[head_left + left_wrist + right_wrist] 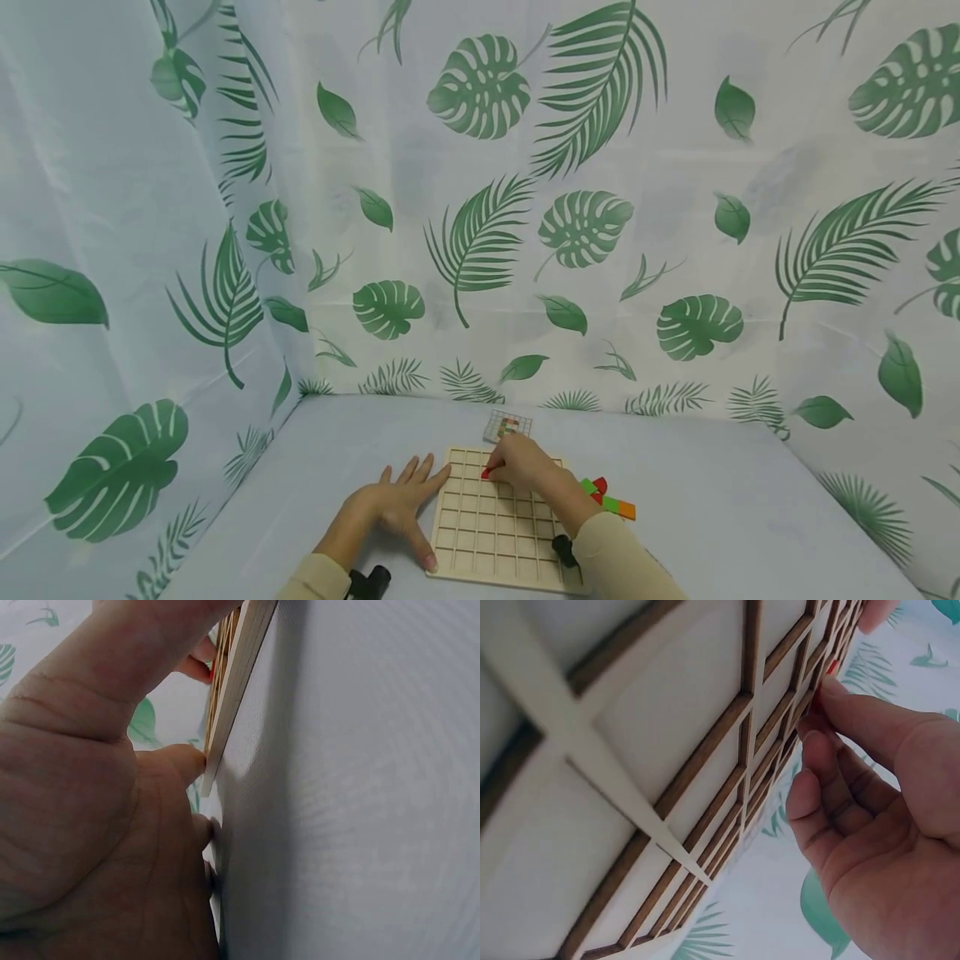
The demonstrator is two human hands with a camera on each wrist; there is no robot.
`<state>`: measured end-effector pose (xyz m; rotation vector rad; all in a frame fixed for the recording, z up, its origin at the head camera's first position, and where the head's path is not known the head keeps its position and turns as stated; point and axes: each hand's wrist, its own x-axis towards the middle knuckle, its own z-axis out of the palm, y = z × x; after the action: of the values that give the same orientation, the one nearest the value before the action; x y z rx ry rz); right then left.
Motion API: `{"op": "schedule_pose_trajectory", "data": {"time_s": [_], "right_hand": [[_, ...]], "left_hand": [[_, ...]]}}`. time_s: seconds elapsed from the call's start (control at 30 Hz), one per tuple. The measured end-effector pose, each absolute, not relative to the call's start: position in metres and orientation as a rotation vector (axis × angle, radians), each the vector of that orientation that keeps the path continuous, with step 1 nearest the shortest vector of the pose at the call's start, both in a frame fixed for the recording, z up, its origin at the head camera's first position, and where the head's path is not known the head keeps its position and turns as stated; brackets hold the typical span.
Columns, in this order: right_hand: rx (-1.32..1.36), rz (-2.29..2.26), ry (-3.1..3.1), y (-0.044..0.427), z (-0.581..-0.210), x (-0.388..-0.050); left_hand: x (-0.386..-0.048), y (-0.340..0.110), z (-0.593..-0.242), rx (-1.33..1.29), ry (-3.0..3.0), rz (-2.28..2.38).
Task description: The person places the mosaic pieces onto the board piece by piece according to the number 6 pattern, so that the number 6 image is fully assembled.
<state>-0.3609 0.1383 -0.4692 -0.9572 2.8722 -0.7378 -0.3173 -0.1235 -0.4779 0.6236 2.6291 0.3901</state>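
Pinching mostly hidden red piece (pixel 485 474)

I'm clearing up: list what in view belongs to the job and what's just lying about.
Job: wooden grid board; red piece in the right hand; probably the loose coloured pieces and patterned card.

Just there: leafy backdrop; black wrist devices.

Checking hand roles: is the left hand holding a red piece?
No, the left hand is spread, touching the pale wooden grid board.
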Motion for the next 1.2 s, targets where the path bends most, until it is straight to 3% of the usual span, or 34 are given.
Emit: {"op": "schedule_pose_trajectory", "data": {"time_s": [0.5, 0.73, 1.2], "right_hand": [[-0.987, -0.747, 2.867, 0.147, -0.462, -0.354], [-0.950, -0.966, 2.849, 0.177, -0.451, -0.352], [-0.541, -1.175, 3.008, 0.245, -0.454, -0.341]], "left_hand": [[-0.318, -0.122, -0.478, 0.612, 2.630, 0.373], [-0.320, -0.122, -0.479, 0.602, 2.635, 0.360], [-0.320, -0.123, -0.480, 0.621, 2.610, 0.407]]}}
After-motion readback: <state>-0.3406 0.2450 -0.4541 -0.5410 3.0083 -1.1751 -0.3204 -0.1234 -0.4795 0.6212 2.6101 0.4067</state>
